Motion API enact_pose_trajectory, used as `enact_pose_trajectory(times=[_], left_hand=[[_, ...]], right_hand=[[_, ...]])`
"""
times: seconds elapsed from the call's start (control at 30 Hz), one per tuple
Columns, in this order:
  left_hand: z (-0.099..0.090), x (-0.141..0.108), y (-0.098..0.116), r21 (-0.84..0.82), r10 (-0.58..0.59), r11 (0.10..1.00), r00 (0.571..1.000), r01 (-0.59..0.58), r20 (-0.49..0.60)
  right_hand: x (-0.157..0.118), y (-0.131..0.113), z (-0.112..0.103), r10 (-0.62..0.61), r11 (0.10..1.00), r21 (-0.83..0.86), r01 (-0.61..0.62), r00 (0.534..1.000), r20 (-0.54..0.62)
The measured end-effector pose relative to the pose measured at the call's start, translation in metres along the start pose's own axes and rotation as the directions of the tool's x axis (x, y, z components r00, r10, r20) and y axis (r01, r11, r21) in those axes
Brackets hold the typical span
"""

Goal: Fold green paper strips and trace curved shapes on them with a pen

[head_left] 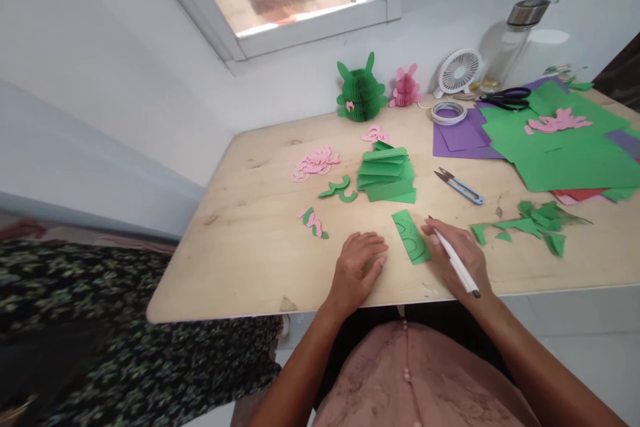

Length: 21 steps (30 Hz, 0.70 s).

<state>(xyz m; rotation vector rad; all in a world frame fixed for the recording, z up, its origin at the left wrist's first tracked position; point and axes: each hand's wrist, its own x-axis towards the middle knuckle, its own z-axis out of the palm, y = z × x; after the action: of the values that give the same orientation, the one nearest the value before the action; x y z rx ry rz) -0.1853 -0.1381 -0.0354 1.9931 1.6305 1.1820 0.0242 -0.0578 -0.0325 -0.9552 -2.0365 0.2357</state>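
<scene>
A white pen (pixel 456 257) with dark ends is gripped in my right hand (pixel 463 260), its tip just right of a small green paper strip (pixel 411 237). Curved lines are drawn on that strip, which lies flat on the table. My left hand (pixel 359 263) rests on the wood to the left of the strip, apart from it, fingers stretched out and holding nothing. Beyond the strip sits a stack of green paper strips (pixel 384 172). Cut green curved pieces (pixel 345 190) and a small pink-and-green group of cut pieces (pixel 314 223) lie left of the stack.
Thread snips (pixel 459 187), green scraps (pixel 535 223), tape roll (pixel 449 113), black scissors (pixel 507 99) and green sheets (pixel 575 153) are at right. A green honeycomb paper animal (pixel 363 95), pink one (pixel 405 88), fan (pixel 457 72) and bottle (pixel 510 47) stand behind. Pink cutouts (pixel 317 163) lie left.
</scene>
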Motion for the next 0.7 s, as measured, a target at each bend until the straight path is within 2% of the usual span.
enact_pose_trajectory(times=[0.1, 0.2, 0.43, 0.7], left_hand=[[0.002, 0.0, 0.0011, 0.036, 0.008, 0.999, 1.0, -0.008, 0.005], [0.0024, 0.0005, 0.0015, 0.072, 0.025, 0.997, 1.0, -0.026, 0.013], [0.0057, 0.0002, 0.0009, 0.159, 0.09, 0.983, 0.996, -0.092, 0.02], [0.0104, -0.001, 0.0004, 0.246, 0.169, 0.956, 0.986, -0.162, -0.008]], right_hand=[[0.0009, -0.0027, -0.0023, 0.126, 0.992, 0.011, -0.126, 0.992, 0.015], [0.0013, -0.0025, -0.0021, 0.188, 0.982, -0.011, -0.188, 0.982, 0.036], [0.0009, 0.0032, 0.0038, 0.132, 0.99, -0.045, -0.131, 0.991, 0.013], [0.0011, 0.0065, 0.006, 0.102, 0.992, -0.076, -0.099, 0.994, 0.036]])
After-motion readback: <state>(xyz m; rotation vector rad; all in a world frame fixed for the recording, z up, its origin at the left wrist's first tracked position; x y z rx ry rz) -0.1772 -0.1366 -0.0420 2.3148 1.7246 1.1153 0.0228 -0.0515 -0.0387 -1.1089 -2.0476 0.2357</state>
